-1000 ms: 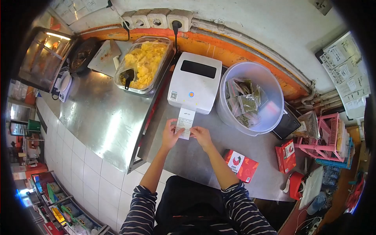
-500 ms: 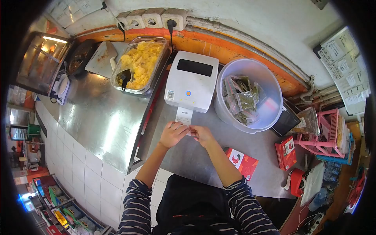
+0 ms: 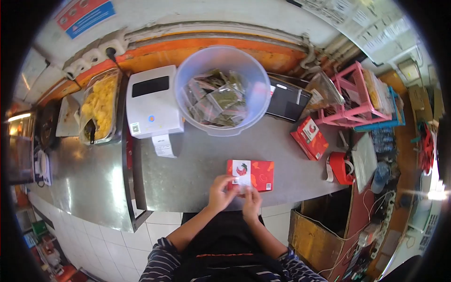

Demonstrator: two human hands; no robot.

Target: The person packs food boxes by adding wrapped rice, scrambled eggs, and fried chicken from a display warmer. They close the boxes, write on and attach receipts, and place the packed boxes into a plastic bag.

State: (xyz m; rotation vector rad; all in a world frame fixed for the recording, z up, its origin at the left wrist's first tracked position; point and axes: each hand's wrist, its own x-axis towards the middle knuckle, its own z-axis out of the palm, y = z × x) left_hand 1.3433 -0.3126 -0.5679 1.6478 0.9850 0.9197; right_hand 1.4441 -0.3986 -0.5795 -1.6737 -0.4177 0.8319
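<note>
Both of my hands are just over the near edge of a red box (image 3: 262,175) with a white panel and a red picture on it. A small white label (image 3: 243,182) is pinched between them, overlapping the box's white panel in this view. My left hand (image 3: 221,193) has its fingers at the label's left side. My right hand (image 3: 252,203) grips its near right side. Up on the left, the white label printer (image 3: 152,103) has a printed strip (image 3: 163,146) hanging from its front.
A translucent tub (image 3: 260,110) of green-filled packets stands beside the printer. Behind are a black tablet (image 3: 287,100) and a pink rack (image 3: 359,91). Another red box (image 3: 310,137) and a red tape dispenser (image 3: 340,168) sit to the right. A yellow-filled tray (image 3: 99,104) is far left.
My hands have moved from the printer's paper strip to the red box on the right, now with a small label between them. The camera view has swung right.
</note>
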